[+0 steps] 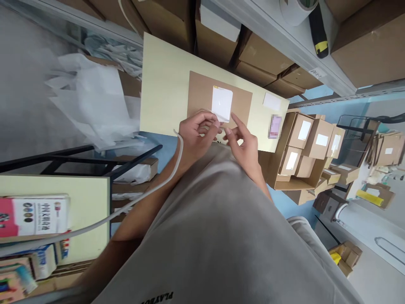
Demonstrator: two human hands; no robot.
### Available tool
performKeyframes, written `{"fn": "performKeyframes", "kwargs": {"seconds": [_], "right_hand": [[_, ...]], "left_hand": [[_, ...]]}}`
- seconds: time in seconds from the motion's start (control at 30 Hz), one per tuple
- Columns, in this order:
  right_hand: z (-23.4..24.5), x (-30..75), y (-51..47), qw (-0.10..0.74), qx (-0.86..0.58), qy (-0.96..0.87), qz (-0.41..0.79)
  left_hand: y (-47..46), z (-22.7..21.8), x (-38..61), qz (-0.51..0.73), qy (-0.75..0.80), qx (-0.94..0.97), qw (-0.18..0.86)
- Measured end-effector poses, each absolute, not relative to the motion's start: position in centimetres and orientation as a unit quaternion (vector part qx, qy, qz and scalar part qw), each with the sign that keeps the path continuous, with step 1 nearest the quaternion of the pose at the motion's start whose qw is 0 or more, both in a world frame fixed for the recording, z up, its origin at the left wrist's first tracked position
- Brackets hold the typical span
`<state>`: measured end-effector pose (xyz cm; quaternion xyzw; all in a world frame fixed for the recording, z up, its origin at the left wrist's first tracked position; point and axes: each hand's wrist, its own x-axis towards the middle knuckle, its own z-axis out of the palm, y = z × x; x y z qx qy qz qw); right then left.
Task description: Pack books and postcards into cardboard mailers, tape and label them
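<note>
A white label [222,103] lies over a flat brown cardboard box [199,90] on the pale yellow tabletop [164,84]. Its lower edge looks slightly raised and shiny. My left hand [200,131] is closed at that edge, thumb and index finger pinched together at the label's lower left corner. To the right, my right hand [243,144] has its fingers apart, with the index stretched toward the label's lower right side and the thumb close to the left fingertips. The space between the two thumbs is partly hidden.
A white paper slip [271,101] and a blurred pinkish item [275,126] lie at the table's right end. A carton [294,185] of labelled boxes stands beyond it. White plastic bags [98,93] are at left. A grey cable [142,195] crosses my left arm.
</note>
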<state>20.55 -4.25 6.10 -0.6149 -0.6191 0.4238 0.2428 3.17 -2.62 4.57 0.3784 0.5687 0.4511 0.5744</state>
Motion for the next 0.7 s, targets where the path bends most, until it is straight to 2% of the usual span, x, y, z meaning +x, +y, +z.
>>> {"fn": "performKeyframes", "kwargs": {"seconds": [0.13, 0.27, 0.5, 0.7], "right_hand": [[6.3, 19.8, -4.4, 0.252, -0.631, -0.652, 0.336], [6.4, 18.7, -4.8, 0.266, -0.62, -0.672, 0.304], [6.1, 15.8, -5.9, 0.279, -0.638, -0.652, 0.3], [6.0, 13.0, -6.6, 0.314, -0.647, -0.588, 0.37]], "left_hand": [[-3.0, 4.8, 2.0, 0.433, 0.568, 0.435, 0.548], [-3.3, 4.8, 0.9, 0.428, 0.554, 0.492, 0.518], [-4.4, 4.1, -1.1, 0.422, 0.536, 0.527, 0.507], [-5.0, 1.1, -2.9, 0.41, 0.551, 0.533, 0.493]]}}
